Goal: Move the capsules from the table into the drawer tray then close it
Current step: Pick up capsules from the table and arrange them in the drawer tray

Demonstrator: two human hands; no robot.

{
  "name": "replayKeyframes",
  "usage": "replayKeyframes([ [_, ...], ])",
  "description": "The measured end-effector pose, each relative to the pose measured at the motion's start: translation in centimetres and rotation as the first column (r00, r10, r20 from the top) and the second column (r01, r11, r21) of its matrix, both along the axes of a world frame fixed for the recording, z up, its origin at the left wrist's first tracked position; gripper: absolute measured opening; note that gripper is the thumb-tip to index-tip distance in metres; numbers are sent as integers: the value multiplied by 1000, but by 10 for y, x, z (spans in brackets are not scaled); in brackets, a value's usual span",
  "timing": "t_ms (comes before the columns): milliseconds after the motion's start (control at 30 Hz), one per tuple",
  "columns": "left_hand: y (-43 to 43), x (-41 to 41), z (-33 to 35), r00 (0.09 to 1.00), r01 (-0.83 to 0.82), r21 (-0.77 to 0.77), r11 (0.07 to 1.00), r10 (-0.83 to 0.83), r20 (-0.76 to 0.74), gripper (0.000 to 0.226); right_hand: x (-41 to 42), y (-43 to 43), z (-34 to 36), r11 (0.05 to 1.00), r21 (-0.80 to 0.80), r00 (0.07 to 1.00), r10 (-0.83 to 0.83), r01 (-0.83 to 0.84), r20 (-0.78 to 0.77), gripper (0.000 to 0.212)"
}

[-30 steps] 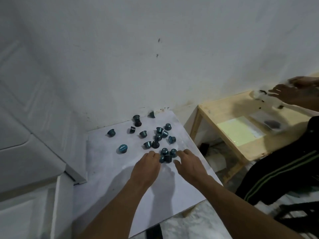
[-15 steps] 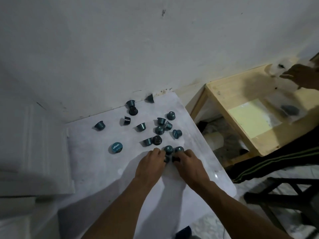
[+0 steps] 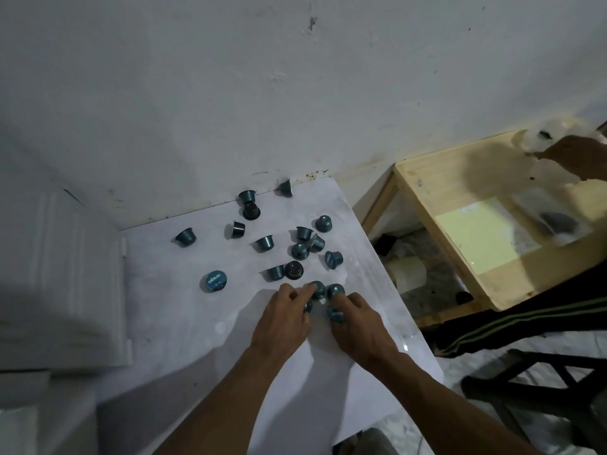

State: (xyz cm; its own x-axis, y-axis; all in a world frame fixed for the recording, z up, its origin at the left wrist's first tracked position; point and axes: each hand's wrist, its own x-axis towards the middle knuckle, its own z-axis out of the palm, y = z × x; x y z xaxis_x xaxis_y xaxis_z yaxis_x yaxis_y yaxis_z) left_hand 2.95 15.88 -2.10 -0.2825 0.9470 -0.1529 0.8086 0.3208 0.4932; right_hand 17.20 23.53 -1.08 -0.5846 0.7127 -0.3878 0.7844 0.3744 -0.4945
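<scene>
Pinching a teal capsule (image 3: 335, 315) between thumb and curled fingers, the right hand (image 3: 359, 328) rests on the white table (image 3: 184, 323); the left hand (image 3: 282, 323) just beside it curls round a second capsule (image 3: 308, 307), mostly hidden. Two more capsules (image 3: 317, 288) stand at their fingertips, and the other capsules (image 3: 300, 251) lie scattered across the table toward the wall (image 3: 230, 93), some upright, some tipped. A wooden stand (image 3: 427, 178) sits off to the right.
</scene>
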Motion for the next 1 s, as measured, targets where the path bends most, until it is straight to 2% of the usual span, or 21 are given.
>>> replayKeyframes([
  [100,-4,3,6,999,-51,8,999,51,1,41,3,5,4,1000,-18,1000,20,-20,4,32],
  [267,-10,20,17,974,-228,27,973,228,-1,29,13,10,16,995,14,994,104,-103,-16,36],
  [400,-11,41,34,914,-404,116,907,404,28,23,23,20,28,978,61,975,203,-198,-87,40],
  [533,-21,63,49,851,-516,155,842,525,-18,28,31,26,43,954,132,949,286,-269,-136,43],
  [667,-39,84,65,767,-628,185,756,641,-18,33,34,24,61,899,217,891,420,-382,-171,40],
  [800,-70,97,86,687,-716,224,661,724,58,31,26,10,85,831,264,824,540,-490,-170,50],
  [867,-89,98,99,652,-748,228,623,754,77,41,15,-4,97,797,290,784,590,-529,-191,52],
  [933,-112,95,115,622,-764,266,588,781,56,49,3,-22,111,759,332,738,639,-560,-217,50],
  [1000,-137,90,130,599,-761,312,569,801,1,45,-10,-45,125,715,386,681,689,-583,-248,47],
])
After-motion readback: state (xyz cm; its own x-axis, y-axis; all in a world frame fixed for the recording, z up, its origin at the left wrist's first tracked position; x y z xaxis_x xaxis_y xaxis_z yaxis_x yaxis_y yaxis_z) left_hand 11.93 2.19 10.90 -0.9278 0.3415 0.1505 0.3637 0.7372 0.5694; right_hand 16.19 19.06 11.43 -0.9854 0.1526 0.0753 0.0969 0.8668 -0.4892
